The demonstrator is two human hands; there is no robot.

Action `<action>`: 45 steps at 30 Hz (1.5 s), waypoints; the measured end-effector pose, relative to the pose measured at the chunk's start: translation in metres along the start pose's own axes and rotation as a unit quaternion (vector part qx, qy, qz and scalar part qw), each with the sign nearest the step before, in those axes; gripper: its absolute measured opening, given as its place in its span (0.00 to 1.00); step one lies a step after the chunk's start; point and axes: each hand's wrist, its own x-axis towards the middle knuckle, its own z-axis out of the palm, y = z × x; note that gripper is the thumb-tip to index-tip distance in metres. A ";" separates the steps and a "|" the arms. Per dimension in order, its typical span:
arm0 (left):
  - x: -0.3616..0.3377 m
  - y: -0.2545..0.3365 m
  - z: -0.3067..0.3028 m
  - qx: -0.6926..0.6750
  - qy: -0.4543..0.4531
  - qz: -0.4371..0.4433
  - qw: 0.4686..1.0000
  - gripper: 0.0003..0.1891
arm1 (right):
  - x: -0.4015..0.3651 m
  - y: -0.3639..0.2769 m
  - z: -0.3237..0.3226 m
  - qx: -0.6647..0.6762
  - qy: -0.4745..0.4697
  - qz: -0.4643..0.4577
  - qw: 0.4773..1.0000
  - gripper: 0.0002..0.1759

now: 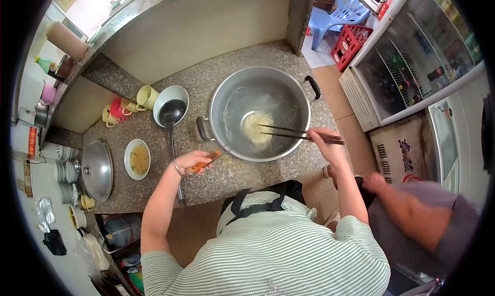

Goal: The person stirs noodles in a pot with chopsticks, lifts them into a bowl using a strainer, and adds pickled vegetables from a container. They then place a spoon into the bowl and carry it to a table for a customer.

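Observation:
A large metal pot (219, 89) of cloudy water stands on the speckled counter. My left hand (195, 163) is closed round the wooden handle (207, 162) of a strainer, whose far end dips into the pot. Pale noodles (258, 128) lie bunched in the strainer at the water's surface. My right hand (327, 143) grips long dark chopsticks (289, 132), their tips touching the noodles. Left of the pot, a black ladle (172, 112) rests in a white bowl (184, 96), its handle reaching to the counter's front edge. A bowl of yellowish soup (139, 159) sits further left.
Yellow and red mugs (147, 96) and a metal lid (98, 171) are on the left. A raised wall (196, 38) runs behind the pot. Another person's arm (412, 208) is close on the right, near a glass-door fridge (412, 64), a red crate (350, 46) and a blue chair (337, 12).

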 end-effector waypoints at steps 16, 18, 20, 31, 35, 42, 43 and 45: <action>0.013 0.041 0.058 0.452 0.106 -0.071 0.883 0.13 | -0.014 0.026 0.027 0.071 0.085 0.016 0.994 0.10; 0.008 0.042 0.054 0.303 0.077 -0.053 0.948 0.08 | -0.017 0.025 0.021 0.049 0.071 0.035 0.996 0.10; 0.010 0.032 0.041 0.230 0.062 -0.042 0.970 0.07 | -0.020 0.027 0.016 0.076 0.086 0.078 0.990 0.10; 0.017 -0.063 0.075 -0.065 0.026 0.109 0.992 0.15 | -0.052 -0.010 -0.024 0.138 0.173 0.098 0.970 0.11; 0.015 -0.073 0.123 -0.088 0.079 0.136 0.984 0.15 | -0.077 -0.007 -0.032 0.189 0.177 0.137 0.956 0.11; 0.012 -0.064 0.190 -0.122 0.194 0.221 0.948 0.16 | -0.091 0.025 0.085 0.371 0.144 0.217 0.891 0.15; 0.012 -0.063 0.196 -0.124 0.198 0.223 0.946 0.16 | -0.090 0.031 0.097 0.371 0.140 0.215 0.892 0.15; 0.009 -0.059 0.206 -0.134 0.231 0.225 0.937 0.16 | -0.085 0.043 0.114 0.445 0.207 0.217 0.844 0.15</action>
